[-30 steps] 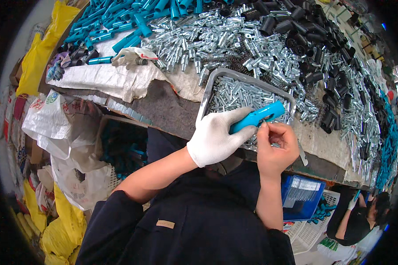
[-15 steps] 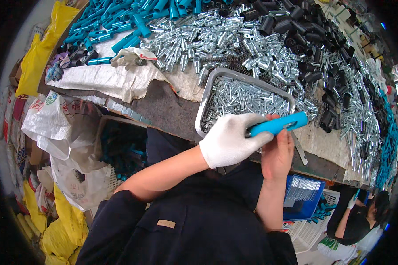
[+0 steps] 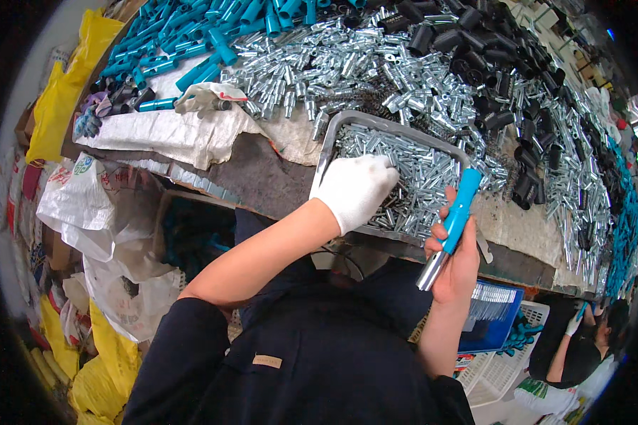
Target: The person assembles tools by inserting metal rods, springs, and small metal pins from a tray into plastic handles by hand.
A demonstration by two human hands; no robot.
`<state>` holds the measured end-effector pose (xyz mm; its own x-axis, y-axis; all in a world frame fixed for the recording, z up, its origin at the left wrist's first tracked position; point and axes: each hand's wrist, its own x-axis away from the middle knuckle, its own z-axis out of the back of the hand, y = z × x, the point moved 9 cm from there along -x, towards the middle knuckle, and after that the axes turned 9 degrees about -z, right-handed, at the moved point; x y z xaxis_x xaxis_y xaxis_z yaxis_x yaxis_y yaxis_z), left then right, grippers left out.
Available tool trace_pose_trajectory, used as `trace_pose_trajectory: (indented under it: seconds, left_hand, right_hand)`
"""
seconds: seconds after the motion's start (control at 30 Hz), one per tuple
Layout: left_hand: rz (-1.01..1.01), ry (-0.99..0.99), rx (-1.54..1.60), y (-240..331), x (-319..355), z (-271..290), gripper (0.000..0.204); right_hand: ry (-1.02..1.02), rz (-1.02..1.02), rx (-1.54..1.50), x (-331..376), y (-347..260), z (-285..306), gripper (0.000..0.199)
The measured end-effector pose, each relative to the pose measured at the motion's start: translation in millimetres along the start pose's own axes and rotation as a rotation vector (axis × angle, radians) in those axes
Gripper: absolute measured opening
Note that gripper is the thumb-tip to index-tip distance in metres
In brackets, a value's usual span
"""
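Observation:
My left hand [image 3: 356,190], in a white knit glove, is over a grey tray [image 3: 325,157] of small metal pins [image 3: 424,168]. Its fingers are curled closed at the pins, and whatever they may hold is hidden. Bare and to the right of the tray, my right hand [image 3: 462,268] is wrapped round a teal tube [image 3: 461,205]. The tube is tilted, its teal end up and away from me. A shiny hollow metal sleeve [image 3: 432,270] sticks out of its lower end toward me.
Behind the tray lie heaps of silver metal fittings [image 3: 354,60], teal tubes [image 3: 170,53] and black sleeves [image 3: 468,39]. A flat metal strip [image 3: 484,248] lies at the bench edge. Below right is a blue bin [image 3: 490,319]; another person [image 3: 581,347] sits at far right.
My left hand has let go of the teal tube and moved left into the tray. My right hand now holds the tube alone, tipped more upright, with its metal end showing.

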<state>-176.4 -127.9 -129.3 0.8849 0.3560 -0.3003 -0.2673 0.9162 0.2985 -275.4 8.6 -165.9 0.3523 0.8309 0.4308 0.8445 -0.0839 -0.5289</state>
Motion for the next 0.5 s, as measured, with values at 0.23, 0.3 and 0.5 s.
trace_pose_trajectory:
  seconds: [0.23, 0.3, 0.5]
  left_hand:
    - [0.084, 0.176, 0.207, -7, 2, 28, 0.008]
    - [0.119, 0.150, 0.340, -8, 0, 28, 0.008]
    - [0.147, 0.089, 1.021, 12, -3, 15, 0.010]
  right_hand:
    - [-0.027, -0.119, 0.134, 1, 18, -8, 0.044]
    - [0.019, -0.141, 0.210, -1, 26, -3, 0.044]
    - [0.061, -0.145, 0.204, -3, 38, -1, 0.043]
